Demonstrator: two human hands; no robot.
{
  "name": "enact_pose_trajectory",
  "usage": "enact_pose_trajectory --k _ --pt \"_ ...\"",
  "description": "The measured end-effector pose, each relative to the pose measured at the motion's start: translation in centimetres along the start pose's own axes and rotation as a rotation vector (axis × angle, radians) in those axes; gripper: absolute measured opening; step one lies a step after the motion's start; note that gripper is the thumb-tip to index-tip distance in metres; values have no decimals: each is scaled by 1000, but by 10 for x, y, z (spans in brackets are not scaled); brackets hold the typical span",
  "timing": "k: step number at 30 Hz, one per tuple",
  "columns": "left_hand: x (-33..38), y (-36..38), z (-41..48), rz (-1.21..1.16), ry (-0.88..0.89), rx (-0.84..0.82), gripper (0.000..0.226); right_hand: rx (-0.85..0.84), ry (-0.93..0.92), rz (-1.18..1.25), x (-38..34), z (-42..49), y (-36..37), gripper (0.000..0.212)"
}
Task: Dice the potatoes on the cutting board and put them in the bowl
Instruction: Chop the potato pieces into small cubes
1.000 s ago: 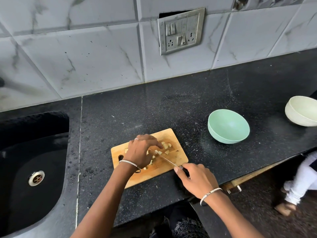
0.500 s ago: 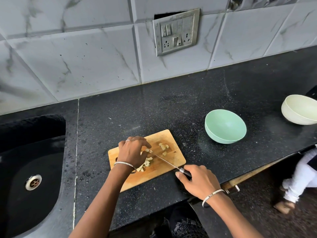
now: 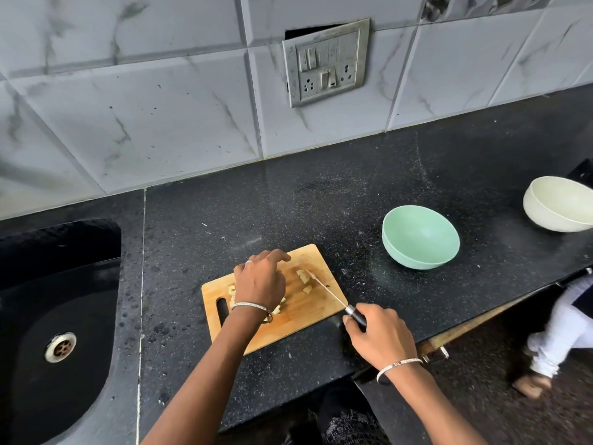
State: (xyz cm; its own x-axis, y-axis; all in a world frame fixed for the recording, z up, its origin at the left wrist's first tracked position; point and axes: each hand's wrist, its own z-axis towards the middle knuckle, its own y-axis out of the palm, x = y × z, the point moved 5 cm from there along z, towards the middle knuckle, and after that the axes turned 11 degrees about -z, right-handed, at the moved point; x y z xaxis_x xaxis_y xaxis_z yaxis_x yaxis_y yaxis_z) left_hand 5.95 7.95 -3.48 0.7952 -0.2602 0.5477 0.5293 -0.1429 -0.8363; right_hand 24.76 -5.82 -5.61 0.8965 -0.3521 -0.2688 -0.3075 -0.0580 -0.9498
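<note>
A wooden cutting board [image 3: 308, 319] lies on the black counter with pale diced potato pieces [image 3: 303, 277] on it. My left hand [image 3: 260, 281] rests over the board's middle, fingers bent down over a heap of pieces; what lies under the palm is hidden. My right hand [image 3: 377, 335] grips the dark handle of a thin knife [image 3: 327, 290], off the board's right corner. The blade slants up-left across the board, its tip by the loose pieces. A mint green bowl [image 3: 420, 236] stands to the right of the board and looks empty.
A cream bowl [image 3: 560, 203] sits at the far right of the counter. A black sink [image 3: 54, 316] with a metal drain lies to the left. A tiled wall with a switch plate [image 3: 325, 61] runs behind. A person's white-clad leg [image 3: 558, 332] shows beyond the counter's front edge.
My right hand has drawn the knife back to the right. My left hand has stayed over the pieces, and a few dice now lie apart near the blade tip.
</note>
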Motion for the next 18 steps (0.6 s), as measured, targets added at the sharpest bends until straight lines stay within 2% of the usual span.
enact_pose_trajectory --k 4,10,18 --pt "10 15 3 -42 23 -14 19 3 63 80 6 1 3 36" --pt "21 29 4 52 52 18 21 -12 89 138 7 -2 8 40" --pt "-3 24 -6 -50 -26 67 19 -11 68 181 5 -4 12 43"
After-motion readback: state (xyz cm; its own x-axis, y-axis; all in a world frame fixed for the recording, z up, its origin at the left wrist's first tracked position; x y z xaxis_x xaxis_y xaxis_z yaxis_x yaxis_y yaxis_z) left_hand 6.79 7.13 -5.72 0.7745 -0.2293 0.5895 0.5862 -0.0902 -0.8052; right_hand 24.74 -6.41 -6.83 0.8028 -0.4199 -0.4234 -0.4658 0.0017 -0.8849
